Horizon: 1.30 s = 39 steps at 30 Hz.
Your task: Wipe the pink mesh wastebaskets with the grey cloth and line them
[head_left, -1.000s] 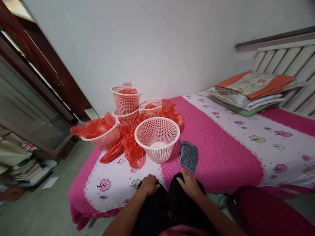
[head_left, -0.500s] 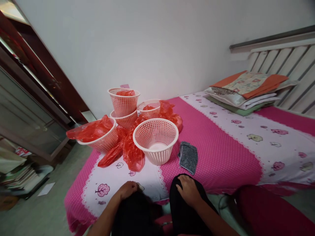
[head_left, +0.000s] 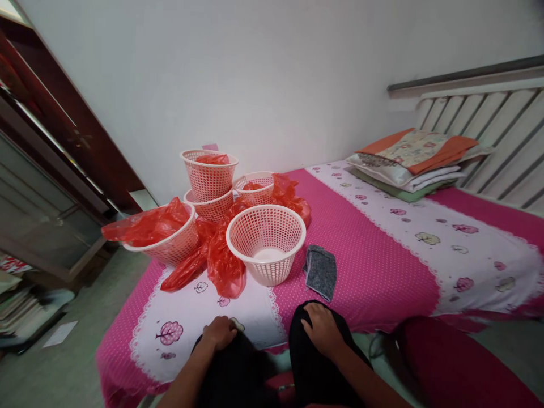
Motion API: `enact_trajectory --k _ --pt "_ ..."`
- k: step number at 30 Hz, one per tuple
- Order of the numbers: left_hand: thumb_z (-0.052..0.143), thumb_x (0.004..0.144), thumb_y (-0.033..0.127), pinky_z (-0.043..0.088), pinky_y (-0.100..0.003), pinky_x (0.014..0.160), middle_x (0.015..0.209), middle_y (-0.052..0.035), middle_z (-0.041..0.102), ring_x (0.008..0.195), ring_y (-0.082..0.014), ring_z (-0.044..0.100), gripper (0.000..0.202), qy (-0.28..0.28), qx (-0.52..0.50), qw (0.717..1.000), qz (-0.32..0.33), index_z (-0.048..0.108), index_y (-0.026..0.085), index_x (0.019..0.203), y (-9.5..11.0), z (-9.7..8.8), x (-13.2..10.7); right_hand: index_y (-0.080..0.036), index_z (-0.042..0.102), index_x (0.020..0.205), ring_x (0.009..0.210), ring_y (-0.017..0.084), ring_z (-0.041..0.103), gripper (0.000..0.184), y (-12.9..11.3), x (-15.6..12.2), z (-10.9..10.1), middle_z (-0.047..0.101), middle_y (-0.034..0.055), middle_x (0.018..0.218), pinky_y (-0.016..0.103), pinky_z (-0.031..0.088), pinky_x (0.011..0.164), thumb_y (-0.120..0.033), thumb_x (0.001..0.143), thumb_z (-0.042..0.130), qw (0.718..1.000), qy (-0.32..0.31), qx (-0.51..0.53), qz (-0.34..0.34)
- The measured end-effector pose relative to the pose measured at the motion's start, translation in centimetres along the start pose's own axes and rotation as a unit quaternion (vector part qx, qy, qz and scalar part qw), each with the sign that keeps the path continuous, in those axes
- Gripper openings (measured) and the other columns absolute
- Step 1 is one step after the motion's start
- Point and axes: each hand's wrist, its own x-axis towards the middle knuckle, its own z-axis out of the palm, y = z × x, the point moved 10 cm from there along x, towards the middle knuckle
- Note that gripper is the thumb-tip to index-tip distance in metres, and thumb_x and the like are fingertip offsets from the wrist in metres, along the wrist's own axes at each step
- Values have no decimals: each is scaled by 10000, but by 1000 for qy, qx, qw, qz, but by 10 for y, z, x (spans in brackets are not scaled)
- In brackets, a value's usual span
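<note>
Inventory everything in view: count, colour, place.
Wall: one, white, back
Dotted bedspread: one, pink-white, centre
Round perforated plastic baskets: five, pale pink, on bedspread
Crinkled plastic bags: several, red, in and among baskets
Folded cloth: one, grey, right of front basket
Folded bedding: one pile, multicoloured, right
Slatted radiator: one, white, right
Wooden door: one, dark red, left
Seat: one, dark red, lower right
Trousers: one pair, black, bottom
Left hand: one, on trousers
Right hand: one, on trousers

A plain pale wall (head_left: 297, 85) runs behind the bed (head_left: 374, 266), which is dressed in dotted pink and tree-printed white; folded bedding (head_left: 412, 164) sits by a white slatted panel (head_left: 480, 127) under a grey rail (head_left: 463, 76). Over on the left there's a dark reddish door (head_left: 70, 122), stacked papers (head_left: 16, 311) and a greenish floor (head_left: 34, 374), all in soft, dim light
</note>
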Motion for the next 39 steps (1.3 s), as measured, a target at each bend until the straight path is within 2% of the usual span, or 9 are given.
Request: enact_trajectory --k 4,9,13,17,21,28,32,35,39 --pt "638 877 299 455 -641 1051 1312 -196 736 1314 -434 626 264 -15 68 998 -8 800 237 1077 -19 6 -12 -188 715 1261 1306 319 637 332 5 -2 1 731 150 1330 434 431 1123 -264 976 561 1000 18 5 -11" --pt "400 1026 300 463 -525 1074 1300 -185 730 1327 -359 615 407 46 156 986 -33 760 192 1182 -56 6 -40 -180 709 1268 1311 324 633 342 5 -3 2 728 156 1336 440 431 1121 -263 978 548 1000 20 7 -20" --pt "267 1075 352 514 -504 981 1263 -197 733 1247 -357 665 528 97 105 982 -126 751 170 1180 -87 -6 -53 -171 702 1270 1309 328 625 344 4 -1 4 721 161 1343 450 414 1115 -266 986 534 1000 11 -1 -15" --pt "393 1040 407 531 -511 981 1378 -166 709 1281 -366 668 456 34 32 985 -163 773 216 1204 -105 -1 -46 -165 701 1258 1299 321 622 331 5 0 7 719 159 1336 444 407 1102 -264 993 529 1000 3 0 -15" --pt "469 1005 380 514 -513 1026 1376 -154 710 1294 -360 645 424 39 73 989 -125 775 220 1251 -98 -1 -42 -177 695 1264 1305 310 613 325 7 0 9 717 153 1343 427 400 1104 -267 999 530 1000 7 2 -20" --pt "438 1012 338 438 -530 1091 1281 -152 747 1299 -358 607 408 10 165 984 66 824 207 1021 -37 26 -57 -189 700 1267 1316 313 611 324 5 1 8 717 151 1354 426 397 1108 -260 999 532 1000 -2 -6 -17" --pt "450 1008 342 506 -538 1001 1433 -150 669 1352 -370 578 402 33 95 993 -65 746 237 1259 -77 5 -54 -184 697 1278 1332 310 600 336 5 0 7 709 152 1377 423 392 1116 -252 995 529 1000 -9 -6 -6" --pt "336 1061 357 522 -505 978 1345 -160 703 1276 -348 639 455 41 43 985 -160 751 217 1181 -110 -4 -54 -180 697 1283 1330 305 599 344 5 -1 5 709 149 1371 423 385 1123 -256 992 529 1000 -8 -5 -3" --pt "365 1032 300 499 -508 1014 1397 -185 669 1306 -356 605 449 87 130 981 -111 719 191 1286 -87 -3 -54 -171 696 1312 1343 311 597 370 2 0 5 707 152 1384 430 379 1130 -261 996 525 1000 -20 -11 1"
